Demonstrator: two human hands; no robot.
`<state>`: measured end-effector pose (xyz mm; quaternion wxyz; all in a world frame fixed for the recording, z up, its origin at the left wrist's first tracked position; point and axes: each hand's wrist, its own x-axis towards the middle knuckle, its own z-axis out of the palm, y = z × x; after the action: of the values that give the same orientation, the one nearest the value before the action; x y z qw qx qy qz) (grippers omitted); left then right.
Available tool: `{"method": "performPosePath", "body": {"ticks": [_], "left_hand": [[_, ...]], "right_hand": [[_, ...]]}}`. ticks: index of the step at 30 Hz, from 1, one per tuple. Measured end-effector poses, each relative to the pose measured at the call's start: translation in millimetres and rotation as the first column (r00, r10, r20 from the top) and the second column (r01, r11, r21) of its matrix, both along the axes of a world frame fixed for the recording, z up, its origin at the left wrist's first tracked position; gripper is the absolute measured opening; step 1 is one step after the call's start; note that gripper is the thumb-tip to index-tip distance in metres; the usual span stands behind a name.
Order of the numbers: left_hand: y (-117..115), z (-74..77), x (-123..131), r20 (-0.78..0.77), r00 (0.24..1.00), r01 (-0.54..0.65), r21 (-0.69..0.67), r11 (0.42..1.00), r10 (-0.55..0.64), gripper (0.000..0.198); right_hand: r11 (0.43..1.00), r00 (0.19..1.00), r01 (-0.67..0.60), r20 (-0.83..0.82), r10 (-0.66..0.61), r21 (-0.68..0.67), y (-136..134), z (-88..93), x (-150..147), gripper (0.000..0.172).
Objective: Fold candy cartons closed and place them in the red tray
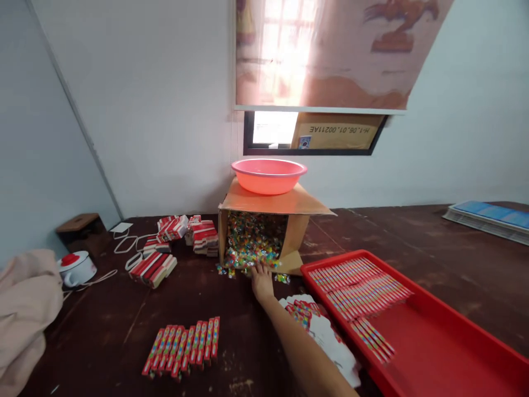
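Observation:
My right hand [262, 280] reaches to the open front of a cardboard box [295, 234] lying on its side. Its fingertips touch the small, colourful wrapped pieces [252, 256] spilling from the box; whether they grip any is too small to tell. My left hand is out of the picture. A row of slim red packs with colourful fronts [182, 346] lies on the dark table, left of my forearm. To the right, a red tray [446, 353] holds rows of similar packs [363, 286].
A pink basin [268, 175] sits on the box. Red and white bundles [152, 269] and a white enamel pot [77, 269] stand at the left, near beige cloth [25, 314]. White and red flat pieces [330, 342] lie beside the tray. Blue-topped sheets [491, 215] lie far right.

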<state>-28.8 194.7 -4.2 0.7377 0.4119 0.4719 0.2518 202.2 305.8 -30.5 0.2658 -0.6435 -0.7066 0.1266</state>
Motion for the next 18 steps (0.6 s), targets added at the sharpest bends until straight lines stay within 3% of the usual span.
{"method": "performPosePath", "body": {"ticks": [3,7,10,12,15,18], "left_hand": [[-19,-18.1,-3,-0.009,0.999,-0.047,-0.092,0.995,0.046,0.074],[-93,-51.1,0,0.032,0.998,-0.048,-0.159,0.986,0.054,0.078],[-135,-62.6,20,0.130,0.985,-0.095,-0.146,0.985,0.114,0.086],[-144,-60.2,39,0.182,0.969,-0.140,-0.140,0.980,0.165,0.083],[-139,-44.7,60,0.160,0.969,-0.168,-0.145,0.975,0.191,0.073],[-132,-27.4,65,0.135,0.971,-0.187,-0.087,0.978,0.198,0.068]], "right_hand": [[0.999,0.999,-0.039,-0.012,0.039,0.018,-28,-16.2,0,0.038],[0.998,0.991,-0.064,-0.112,0.067,0.029,-63,-21.8,9,0.022],[0.997,0.967,-0.065,-0.243,0.074,0.044,-85,-15.7,19,0.019],[0.997,0.935,-0.070,-0.345,0.080,0.039,-103,-9.5,25,0.024],[0.995,0.877,-0.102,-0.472,0.091,0.002,-135,2.5,34,0.033],[0.979,0.741,-0.194,-0.664,0.102,-0.066,-169,22.0,42,0.034]]}}
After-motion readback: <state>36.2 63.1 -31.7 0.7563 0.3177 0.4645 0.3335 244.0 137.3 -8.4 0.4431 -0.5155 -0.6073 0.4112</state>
